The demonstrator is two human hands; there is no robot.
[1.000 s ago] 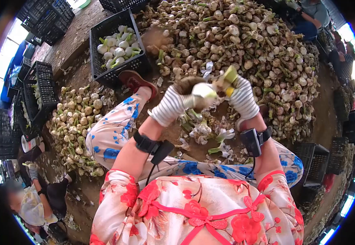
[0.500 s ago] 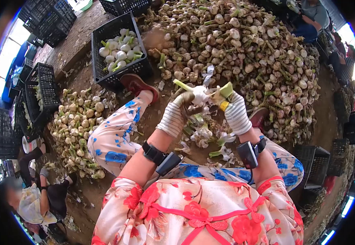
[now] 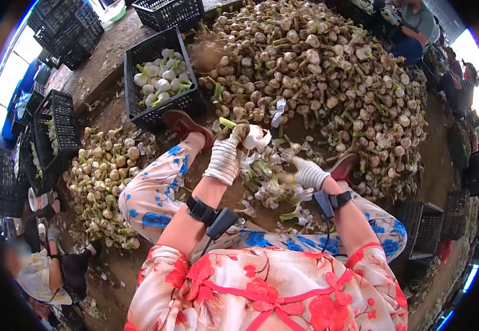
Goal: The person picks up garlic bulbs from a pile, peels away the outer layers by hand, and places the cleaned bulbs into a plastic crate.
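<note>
My left hand (image 3: 227, 151), in a striped, soiled work glove, is closed around a garlic bulb (image 3: 257, 137). The bulb is white and partly wrapped in loose skin, with its pale green stem (image 3: 227, 122) sticking out to the upper left. My right hand (image 3: 307, 174), also gloved, is lower and to the right, over a heap of peeled garlic skins (image 3: 270, 179). Its fingers look apart and slightly blurred, with a bit of yellow by the thumb that I cannot make out. No bulb shows in it.
A large pile of unpeeled garlic (image 3: 316, 66) spreads ahead. A black crate (image 3: 159, 107) with clean white bulbs stands front left, and a smaller garlic pile (image 3: 101, 187) lies left. Other people sit at lower left and upper right. An empty-looking crate (image 3: 420, 229) is at right.
My hands have moved apart. The left has shifted left and slightly down with the bulb; the right has dropped toward the skins, and the green-and-white peel it held is out of it.
</note>
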